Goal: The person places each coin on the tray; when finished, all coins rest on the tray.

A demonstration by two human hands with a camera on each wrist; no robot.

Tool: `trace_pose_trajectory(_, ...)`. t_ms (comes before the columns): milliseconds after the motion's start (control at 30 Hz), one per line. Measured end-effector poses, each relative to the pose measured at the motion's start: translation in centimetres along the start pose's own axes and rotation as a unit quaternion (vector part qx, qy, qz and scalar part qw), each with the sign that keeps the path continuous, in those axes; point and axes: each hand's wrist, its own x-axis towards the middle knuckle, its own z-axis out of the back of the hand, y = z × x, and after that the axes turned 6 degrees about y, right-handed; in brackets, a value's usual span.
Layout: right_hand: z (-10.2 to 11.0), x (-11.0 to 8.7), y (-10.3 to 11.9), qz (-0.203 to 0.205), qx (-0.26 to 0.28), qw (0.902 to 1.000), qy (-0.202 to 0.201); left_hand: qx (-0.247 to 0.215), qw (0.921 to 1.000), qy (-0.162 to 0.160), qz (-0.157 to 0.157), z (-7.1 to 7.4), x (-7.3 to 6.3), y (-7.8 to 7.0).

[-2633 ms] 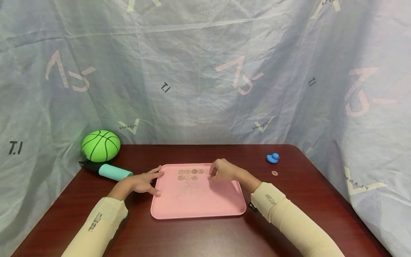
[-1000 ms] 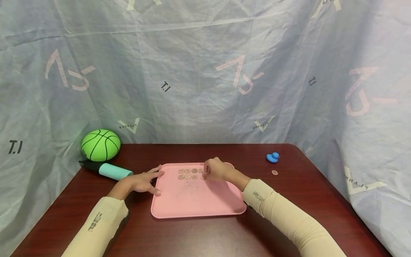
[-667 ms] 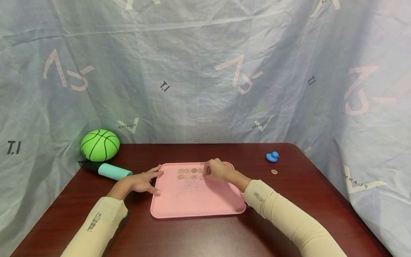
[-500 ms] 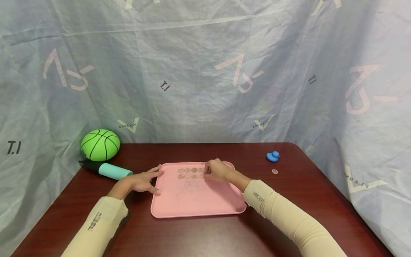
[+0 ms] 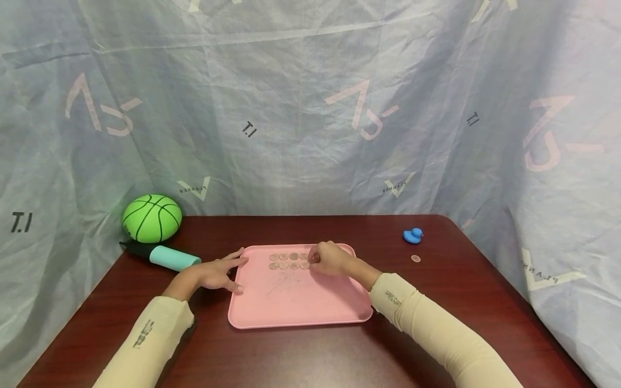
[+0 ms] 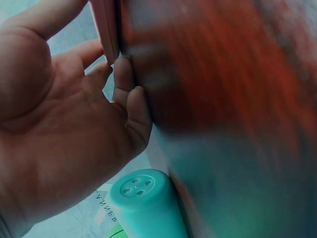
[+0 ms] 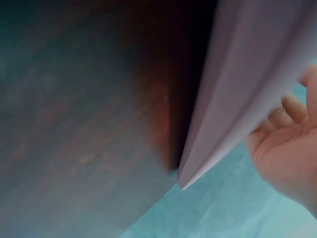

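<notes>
Placing a coin into the second row on the pink tray, the right hand pinches it with curled fingers beside the laid coins. Left hand rests flat, fingers relaxed, touching the tray's left edge. Next comes a gentle release, I think, then reaching for the loose coin near the blue duck.

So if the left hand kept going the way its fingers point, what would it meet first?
Probably the coins on the tray: the left hand already touches its left rim, fingers pointing right and slightly away. Depth is unclear.
</notes>
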Motion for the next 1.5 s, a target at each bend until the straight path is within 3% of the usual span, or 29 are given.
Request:
trace_pose_trajectory(200,1.4,-1.7,-1.0,-0.032,0.007,0.9982,-0.049,-0.003,1.0000,0.001,-0.007,-0.3,0.0,-0.3)
trace_pose_trajectory(400,3.5,-4.9,-3.1,-0.023,0.040,0.9949,-0.089,0.006,1.0000,0.000,-0.003,-0.3,0.2,-0.5)
trace_pose_trajectory(767,5.7,-12.6,-11.0,-0.101,0.053,0.9854,-0.127,0.007,0.9999,0.008,-0.009,0.1,-0.1,-0.4)
trace_pose_trajectory(900,6.6,-15.3,-13.6,-0.145,0.045,0.9812,-0.120,0.009,0.9997,0.007,-0.020,0.3,-0.1,-0.5)
trace_pose_trajectory(1000,7.2,-16.7,-15.2,-0.176,0.063,0.9784,-0.087,0.013,0.9997,0.005,-0.018,0.4,-0.2,-0.5)
trace_pose_trajectory(1167,7.8,-17.7,-16.8,-0.211,0.079,0.9732,-0.044,0.013,0.9998,0.004,-0.013,0.4,-0.4,-0.3)
trace_pose_trajectory(1500,8.0,-17.2,-17.9,-0.236,0.087,0.9668,-0.044,0.002,0.9999,0.004,-0.015,0.1,-0.1,0.0)
